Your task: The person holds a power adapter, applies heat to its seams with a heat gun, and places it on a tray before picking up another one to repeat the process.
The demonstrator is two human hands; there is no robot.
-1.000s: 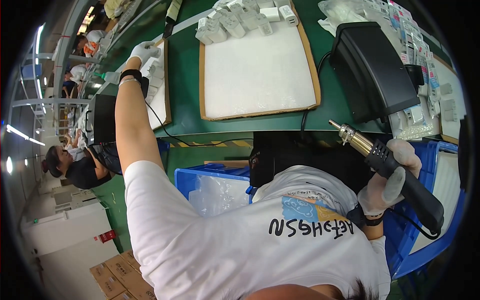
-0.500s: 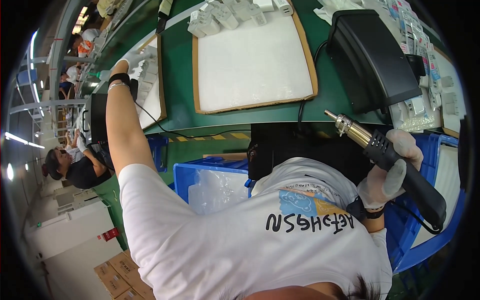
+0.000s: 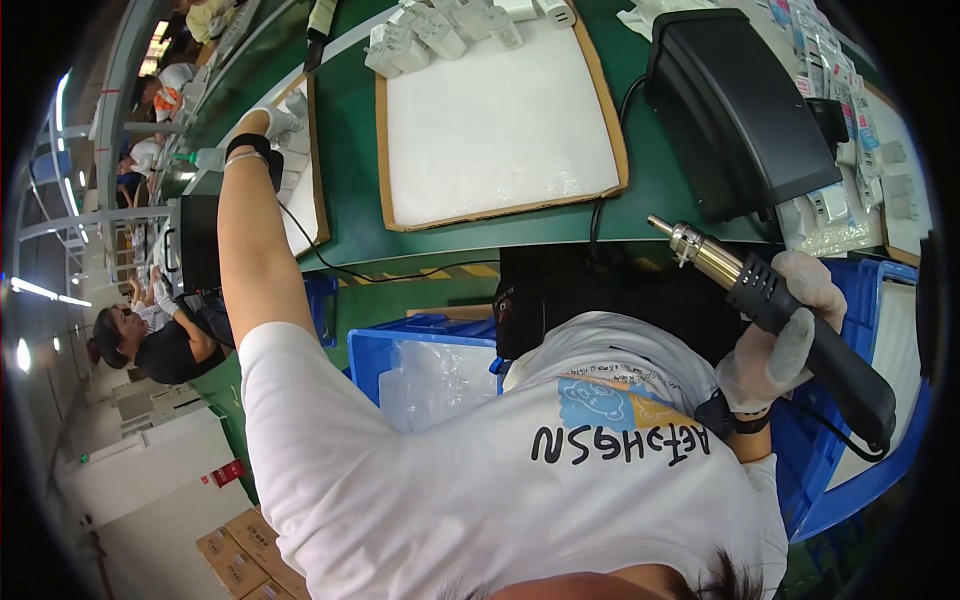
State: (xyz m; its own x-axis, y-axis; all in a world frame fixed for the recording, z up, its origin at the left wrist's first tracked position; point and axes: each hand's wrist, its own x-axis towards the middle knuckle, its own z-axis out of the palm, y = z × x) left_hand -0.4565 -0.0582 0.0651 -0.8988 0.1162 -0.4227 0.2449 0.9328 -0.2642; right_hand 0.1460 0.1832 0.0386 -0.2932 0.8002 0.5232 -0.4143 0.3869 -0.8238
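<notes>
Green workbench [image 3: 350, 110] on a factory line: the gloved right hand [image 3: 775, 335] grips a black heat gun [image 3: 790, 315], held just below the black box [image 3: 735, 110]. The left hand [image 3: 275, 125] reaches far left of it; its grip cannot be made out.

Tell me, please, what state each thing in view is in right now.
Heat gun: gripped, nozzle aimed up-left.
Right hand: gloved, closed round the gun's handle.
Left hand: gloved, stretched out over the far tray.
Near tray: mostly bare, white adapters along its far edge.
Blue bin: open, clear bags inside.
</notes>
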